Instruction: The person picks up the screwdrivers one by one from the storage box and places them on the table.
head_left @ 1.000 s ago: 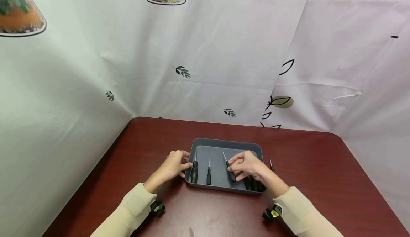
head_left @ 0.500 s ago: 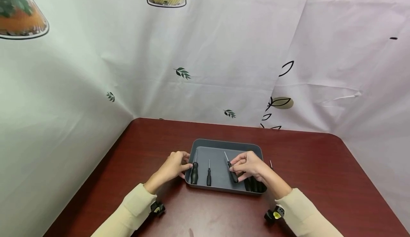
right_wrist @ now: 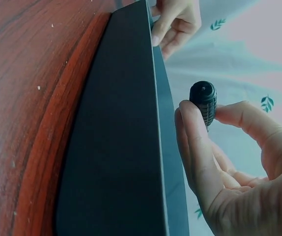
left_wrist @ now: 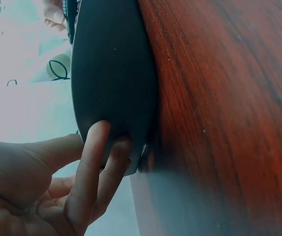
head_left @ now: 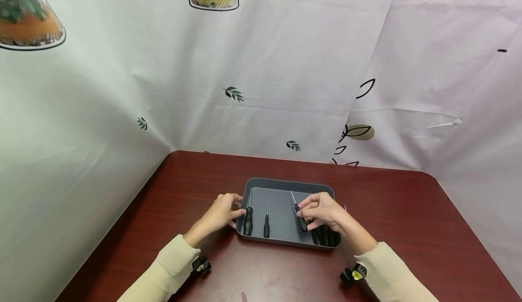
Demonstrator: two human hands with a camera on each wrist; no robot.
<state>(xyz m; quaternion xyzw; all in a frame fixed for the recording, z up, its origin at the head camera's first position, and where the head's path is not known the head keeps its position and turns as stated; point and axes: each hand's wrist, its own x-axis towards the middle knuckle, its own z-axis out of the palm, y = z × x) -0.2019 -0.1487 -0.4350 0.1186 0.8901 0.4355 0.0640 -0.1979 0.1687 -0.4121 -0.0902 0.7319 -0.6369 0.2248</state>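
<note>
Hanging at a slant above the right half of the gray tray point(head_left: 281, 212), a slim screwdriver point(head_left: 302, 223) is pinched between the right hand's point(head_left: 325, 211) thumb and fingers. In the tray, a thick-handled screwdriver point(head_left: 248, 224) lies along the left wall, a smaller screwdriver point(head_left: 267, 228) beside it, and dark handles point(head_left: 325, 237) crowd the near right corner. The pinched tool has a ridged black handle and a thin silvery shaft. The left hand point(head_left: 222, 209) clasps the tray's left wall on the reddish-brown counter point(head_left: 265, 270).
</note>
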